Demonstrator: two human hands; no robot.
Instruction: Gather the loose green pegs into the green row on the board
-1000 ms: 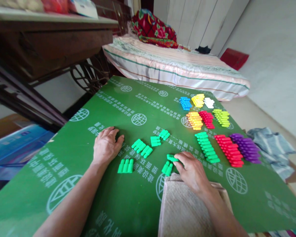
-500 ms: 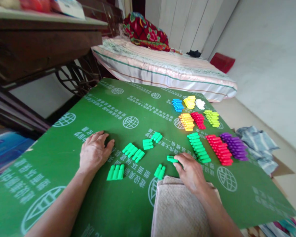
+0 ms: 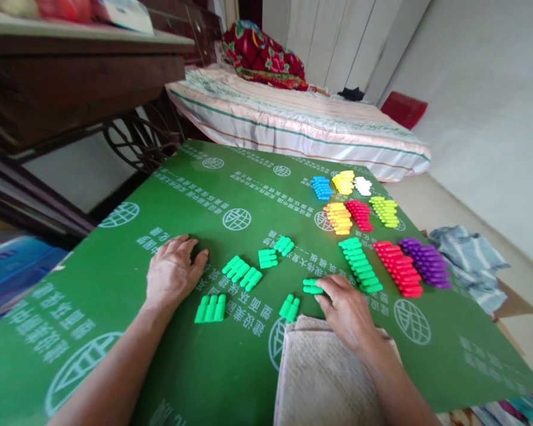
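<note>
My left hand (image 3: 174, 269) rests on the green board (image 3: 160, 367) at left, holding nothing, its thumb apart from the fingers. My right hand (image 3: 347, 309) pinches the right end of a small green bullet-shaped block pair (image 3: 311, 286) lying on the board. Just left of it lies another green pair (image 3: 289, 307). Between the hands are more green blocks in short rows: a row of three (image 3: 210, 309), a longer row (image 3: 241, 273) and two small groups (image 3: 267, 258) farther back. A full row of green blocks (image 3: 360, 266) lies right of my right hand.
Red blocks (image 3: 397, 269) and purple blocks (image 3: 425, 263) lie in rows at right. Behind them are orange blocks (image 3: 338, 218), blue blocks (image 3: 321, 188) and other colours. A folded cloth (image 3: 328, 373) lies under my right forearm. A bed (image 3: 302, 118) stands beyond the board.
The green pair at my right fingertips has turned flatter onto the board, so both blocks now show. My left hand keeps its place; the view has shifted slightly.
</note>
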